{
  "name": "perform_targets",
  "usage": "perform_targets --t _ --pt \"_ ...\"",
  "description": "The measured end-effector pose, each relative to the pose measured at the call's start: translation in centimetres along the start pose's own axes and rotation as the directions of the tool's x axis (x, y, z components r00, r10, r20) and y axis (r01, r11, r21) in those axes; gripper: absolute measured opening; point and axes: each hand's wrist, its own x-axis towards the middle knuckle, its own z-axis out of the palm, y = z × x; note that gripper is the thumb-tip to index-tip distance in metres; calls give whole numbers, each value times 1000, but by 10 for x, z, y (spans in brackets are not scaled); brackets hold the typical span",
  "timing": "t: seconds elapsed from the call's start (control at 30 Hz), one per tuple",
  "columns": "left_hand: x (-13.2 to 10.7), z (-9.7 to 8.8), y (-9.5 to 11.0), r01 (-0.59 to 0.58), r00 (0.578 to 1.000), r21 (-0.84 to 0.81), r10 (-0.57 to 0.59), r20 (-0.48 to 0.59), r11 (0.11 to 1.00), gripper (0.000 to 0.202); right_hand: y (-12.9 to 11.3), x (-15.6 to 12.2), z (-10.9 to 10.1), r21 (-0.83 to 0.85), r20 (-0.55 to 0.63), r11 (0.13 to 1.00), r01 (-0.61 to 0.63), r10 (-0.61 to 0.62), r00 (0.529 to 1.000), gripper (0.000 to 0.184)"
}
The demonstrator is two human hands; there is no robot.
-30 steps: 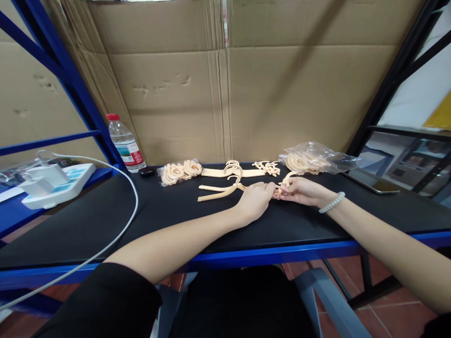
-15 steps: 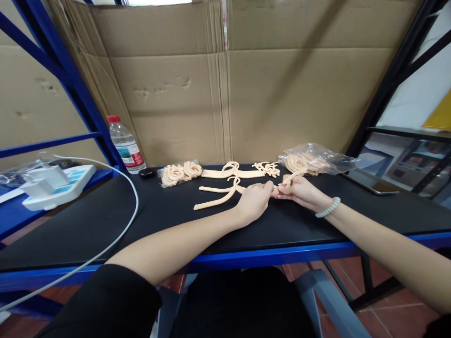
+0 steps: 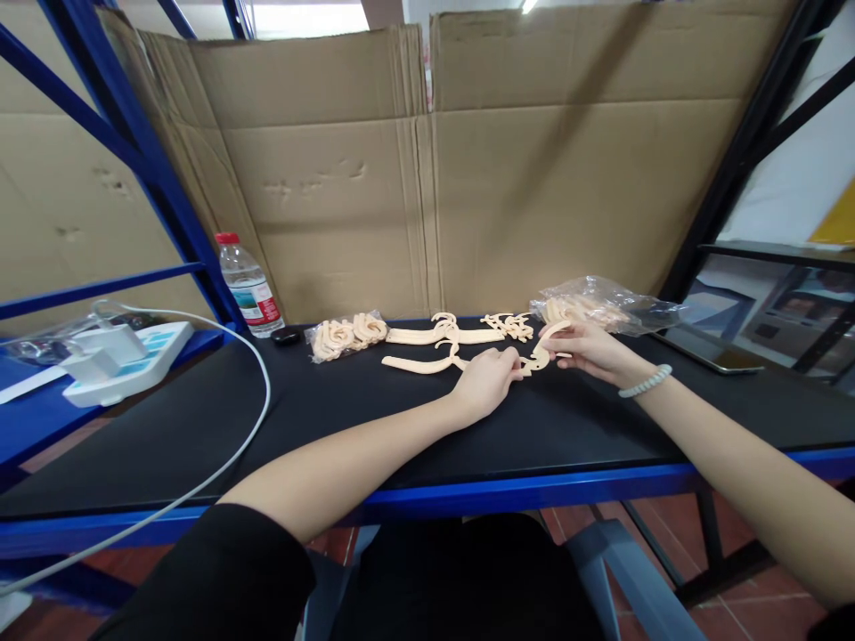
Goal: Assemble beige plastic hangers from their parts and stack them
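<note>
Both hands, left [image 3: 485, 381] and right [image 3: 588, 349], pinch one hanger [image 3: 460, 360]; beyond the right, a bag [image 3: 605, 308] of hooks on the black worktop [image 3: 334, 418], cardboard [image 3: 534, 178] behind.

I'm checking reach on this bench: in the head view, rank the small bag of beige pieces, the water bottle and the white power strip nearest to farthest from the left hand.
1. small bag of beige pieces, just left of the left hand.
2. water bottle, farther left, at the back.
3. white power strip, far left on the blue shelf.
</note>
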Motion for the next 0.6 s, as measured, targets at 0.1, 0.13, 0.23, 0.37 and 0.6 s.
perform_targets --t 0.1,0.13,0.23,0.37,0.6 --pt "0 -5 0 -52 999 48 52 0 997 5 6 4 0 8 -78 1000 5 -4 997 35" --pt "0 -10 0 -84 996 82 85 -5 993 7 7 5 1 10 -104 1000 -6 7 995 38" --pt "-3 -32 -2 -131 990 191 137 -19 973 12 12 8 2 -16 -110 998 -63 61 992 36" --pt "-22 -69 -23 -30 1000 269 32 0 963 11 18 13 0 -107 -99 992 -70 59 993 31" --pt "-60 -105 -82 1 991 209 -29 129 978 11 28 21 -10 -461 -59 882 100 -143 988 31"
